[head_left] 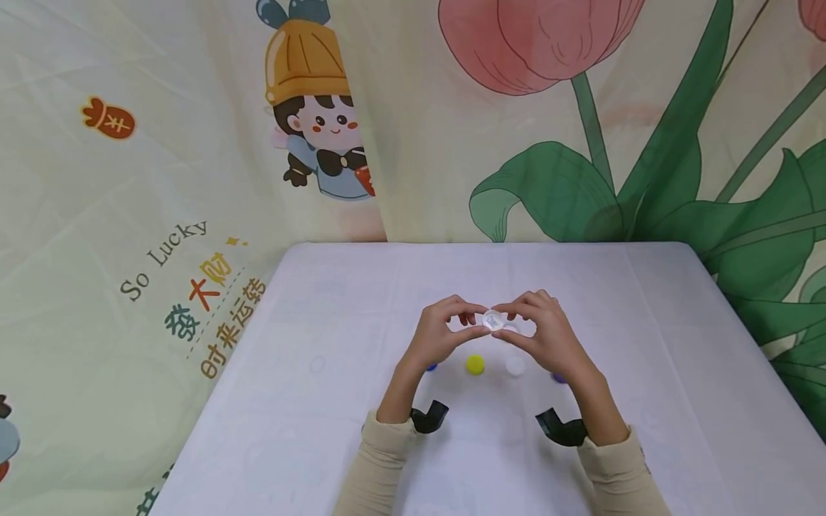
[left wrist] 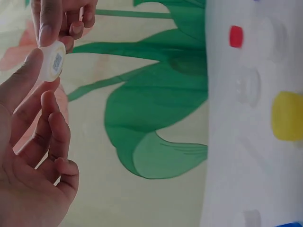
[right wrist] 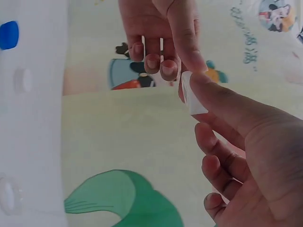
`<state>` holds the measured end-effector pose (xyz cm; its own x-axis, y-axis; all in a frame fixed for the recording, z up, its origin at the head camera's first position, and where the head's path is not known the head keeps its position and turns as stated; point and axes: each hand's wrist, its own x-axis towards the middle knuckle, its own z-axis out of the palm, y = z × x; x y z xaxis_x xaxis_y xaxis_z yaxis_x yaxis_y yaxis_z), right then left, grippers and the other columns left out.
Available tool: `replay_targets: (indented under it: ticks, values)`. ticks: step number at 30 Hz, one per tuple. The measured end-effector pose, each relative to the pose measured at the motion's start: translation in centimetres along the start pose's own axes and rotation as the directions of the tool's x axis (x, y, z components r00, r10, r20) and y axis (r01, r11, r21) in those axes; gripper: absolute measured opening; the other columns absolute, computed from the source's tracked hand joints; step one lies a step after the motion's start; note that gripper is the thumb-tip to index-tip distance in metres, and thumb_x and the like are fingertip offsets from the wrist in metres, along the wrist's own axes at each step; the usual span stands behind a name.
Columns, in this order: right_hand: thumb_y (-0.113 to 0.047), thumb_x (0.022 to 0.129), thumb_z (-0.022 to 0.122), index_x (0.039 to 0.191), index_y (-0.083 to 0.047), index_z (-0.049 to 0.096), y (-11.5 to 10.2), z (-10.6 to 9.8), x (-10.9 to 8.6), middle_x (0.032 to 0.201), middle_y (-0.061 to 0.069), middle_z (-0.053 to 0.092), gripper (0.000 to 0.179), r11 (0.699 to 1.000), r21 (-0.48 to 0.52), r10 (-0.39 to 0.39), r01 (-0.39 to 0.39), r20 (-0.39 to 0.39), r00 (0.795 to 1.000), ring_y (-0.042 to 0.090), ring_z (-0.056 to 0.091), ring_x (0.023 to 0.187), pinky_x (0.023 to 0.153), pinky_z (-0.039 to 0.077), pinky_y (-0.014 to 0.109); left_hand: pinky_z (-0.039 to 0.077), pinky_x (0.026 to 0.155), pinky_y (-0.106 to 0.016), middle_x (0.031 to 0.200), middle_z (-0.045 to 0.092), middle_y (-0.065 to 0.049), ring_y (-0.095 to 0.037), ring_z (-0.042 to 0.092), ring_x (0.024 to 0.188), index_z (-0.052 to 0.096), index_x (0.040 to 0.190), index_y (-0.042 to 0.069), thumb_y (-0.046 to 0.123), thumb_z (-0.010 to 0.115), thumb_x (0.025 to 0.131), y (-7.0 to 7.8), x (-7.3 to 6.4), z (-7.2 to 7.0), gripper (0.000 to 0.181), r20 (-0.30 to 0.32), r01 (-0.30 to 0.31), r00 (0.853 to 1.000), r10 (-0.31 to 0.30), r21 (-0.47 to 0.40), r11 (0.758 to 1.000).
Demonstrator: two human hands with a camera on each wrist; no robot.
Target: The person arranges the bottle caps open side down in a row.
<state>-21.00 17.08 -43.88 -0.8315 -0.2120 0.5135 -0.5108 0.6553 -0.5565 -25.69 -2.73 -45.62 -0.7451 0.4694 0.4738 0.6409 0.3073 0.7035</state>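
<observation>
Both hands meet above the white table, holding one small white round tub-like piece between them. My left hand pinches its left side with thumb and forefinger, the other fingers loosely bent. From the opposite side my right hand pinches it with thumb and forefinger too. A printed square mark shows on the flat face of the piece in the left wrist view. Seen edge-on in the right wrist view, the piece is partly hidden by the right thumb.
On the white table lie a yellow round piece, a white disc, and blue and purple pieces partly behind the arms. The left wrist view adds a red piece and clear-white round pieces. Printed cloth hangs behind.
</observation>
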Motion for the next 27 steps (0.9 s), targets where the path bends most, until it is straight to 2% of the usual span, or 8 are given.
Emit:
replay_targets:
  ticks: [3, 7, 13, 15, 18, 22, 27]
  values:
    - [-0.026, 0.067, 0.078, 0.098, -0.016, 0.069, -0.9, -0.7, -0.4, 0.08, -0.009, 0.054, 0.033, 0.999, 0.021, -0.036, 0.037, -0.038, 0.999, 0.008, 0.04, 0.079, 0.069, 0.033, 0.032, 0.039, 0.064, -0.023, 0.074, 0.058, 0.004, -0.01, 0.05, 0.072, 0.069, 0.097, 0.016, 0.027, 0.073, 0.074, 0.8, -0.3, -0.3, 0.026, -0.008, -0.027, 1.0, 0.027, -0.05, 0.998]
    - [-0.025, 0.066, 0.079, 0.097, -0.017, 0.069, -1.4, -1.1, -0.9, 0.079, -0.009, 0.054, 0.034, 0.998, 0.043, -0.042, 0.045, -0.064, 0.997, 0.007, 0.039, 0.079, 0.067, 0.034, 0.03, 0.036, 0.063, -0.025, 0.073, 0.057, 0.004, -0.011, 0.049, 0.072, 0.069, 0.098, 0.014, 0.028, 0.072, 0.075, 1.7, -0.5, -0.6, 0.027, 0.0, -0.045, 0.999, 0.045, -0.085, 0.995]
    - [-0.023, 0.066, 0.08, 0.098, -0.017, 0.069, -1.4, -1.0, -1.2, 0.079, -0.008, 0.054, 0.034, 0.998, 0.046, -0.037, 0.041, -0.071, 0.997, 0.007, 0.039, 0.08, 0.068, 0.034, 0.031, 0.041, 0.064, -0.024, 0.078, 0.059, 0.0, -0.014, 0.051, 0.074, 0.069, 0.099, 0.015, 0.028, 0.073, 0.074, 1.9, -0.8, -0.6, 0.028, 0.014, -0.018, 1.0, 0.019, -0.094, 0.995]
    - [-0.023, 0.066, 0.08, 0.098, -0.017, 0.069, -1.4, -0.8, -1.2, 0.079, -0.01, 0.053, 0.034, 0.998, 0.041, -0.043, 0.046, -0.074, 0.996, 0.007, 0.039, 0.08, 0.069, 0.033, 0.032, 0.043, 0.065, -0.025, 0.079, 0.059, 0.001, -0.013, 0.052, 0.074, 0.068, 0.099, 0.016, 0.03, 0.072, 0.075, 2.0, -0.9, -0.4, 0.028, 0.014, 0.017, 1.0, -0.015, -0.083, 0.996]
    - [-0.023, 0.065, 0.08, 0.098, -0.016, 0.069, -1.3, -0.7, -1.2, 0.078, -0.01, 0.053, 0.035, 0.998, 0.03, -0.054, 0.057, -0.075, 0.996, 0.008, 0.039, 0.08, 0.07, 0.031, 0.033, 0.043, 0.064, -0.026, 0.08, 0.058, 0.007, -0.009, 0.052, 0.073, 0.069, 0.098, 0.02, 0.036, 0.069, 0.077, 2.1, -1.0, -0.3, 0.026, 0.017, 0.113, 0.994, -0.112, -0.066, 0.991]
    - [-0.022, 0.065, 0.08, 0.099, -0.017, 0.068, -1.2, -0.5, -1.3, 0.078, -0.01, 0.053, 0.036, 0.997, 0.023, -0.068, 0.069, -0.07, 0.995, 0.008, 0.039, 0.078, 0.071, 0.03, 0.033, 0.04, 0.062, -0.025, 0.08, 0.06, 0.009, -0.008, 0.052, 0.074, 0.071, 0.094, 0.021, 0.04, 0.064, 0.08, 2.2, -1.1, -0.1, 0.025, 0.059, 0.243, 0.969, -0.239, -0.087, 0.966]
    - [-0.022, 0.065, 0.08, 0.1, -0.018, 0.067, -1.2, -0.3, -1.3, 0.079, -0.01, 0.053, 0.038, 0.997, 0.019, -0.069, 0.071, -0.062, 0.996, 0.008, 0.039, 0.078, 0.071, 0.031, 0.032, 0.039, 0.06, -0.025, 0.083, 0.064, 0.003, -0.013, 0.053, 0.076, 0.072, 0.09, 0.016, 0.034, 0.065, 0.081, 2.5, -1.0, 0.1, 0.022, 0.095, 0.33, 0.943, -0.32, -0.126, 0.935]
